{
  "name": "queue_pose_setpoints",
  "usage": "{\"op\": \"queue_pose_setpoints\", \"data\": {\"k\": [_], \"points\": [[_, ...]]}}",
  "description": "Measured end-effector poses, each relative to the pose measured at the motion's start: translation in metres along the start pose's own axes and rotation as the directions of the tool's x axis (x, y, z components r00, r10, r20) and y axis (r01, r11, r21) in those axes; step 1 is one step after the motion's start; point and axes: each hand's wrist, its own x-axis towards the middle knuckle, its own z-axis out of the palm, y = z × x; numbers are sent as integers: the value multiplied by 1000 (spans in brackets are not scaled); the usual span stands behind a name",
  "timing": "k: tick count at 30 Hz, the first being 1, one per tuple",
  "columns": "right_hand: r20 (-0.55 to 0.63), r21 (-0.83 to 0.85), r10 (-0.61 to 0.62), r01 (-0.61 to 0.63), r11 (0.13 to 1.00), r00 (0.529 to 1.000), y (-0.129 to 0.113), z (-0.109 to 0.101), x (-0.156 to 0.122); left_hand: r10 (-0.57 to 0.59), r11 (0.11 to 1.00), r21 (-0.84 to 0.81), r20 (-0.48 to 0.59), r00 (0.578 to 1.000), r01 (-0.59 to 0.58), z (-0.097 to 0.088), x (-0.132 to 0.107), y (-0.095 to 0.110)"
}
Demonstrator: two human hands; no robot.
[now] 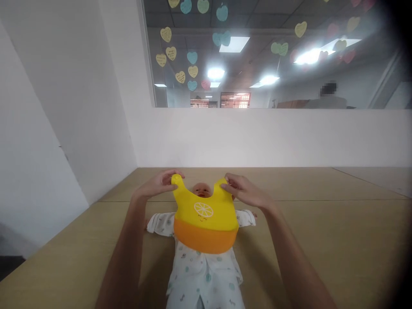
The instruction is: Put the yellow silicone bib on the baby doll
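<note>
Pinched by left hand (158, 183) and right hand (245, 191): yellow-and-orange silicone bib (205, 221), straps spread around neck of baby doll in printed pyjamas (203, 274) (supine on pale wooden table (337, 231)).

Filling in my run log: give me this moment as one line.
left hand: holds bib strap | right hand: holds other strap | bib: over doll's chest | doll: on its back on table

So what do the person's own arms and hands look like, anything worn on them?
Both are bare: no gloves, sleeves, watch or rings show on the left hand or the right hand. The forearms are uncovered right to the bottom edge of the picture.
</note>
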Motion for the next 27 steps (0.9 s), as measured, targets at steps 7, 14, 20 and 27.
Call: {"op": "queue_pose_setpoints", "data": {"k": [7,14,20,27], "points": [[-85,442,-343,344,828,935,-73,-12,-65,540,712,-458,-128,832,-533,28,-32,69],[-125,462,-350,366,808,929,-57,-7,-52,577,675,-516,-74,813,-526,44,-26,69],[115,327,-162,116,938,980,12,5,6,27,958,-282,-55,998,-41,18,7,-25],[81,212,-6,-12,977,997,84,34,35,-235,968,-81,27,972,236,21,24,-82]]}}
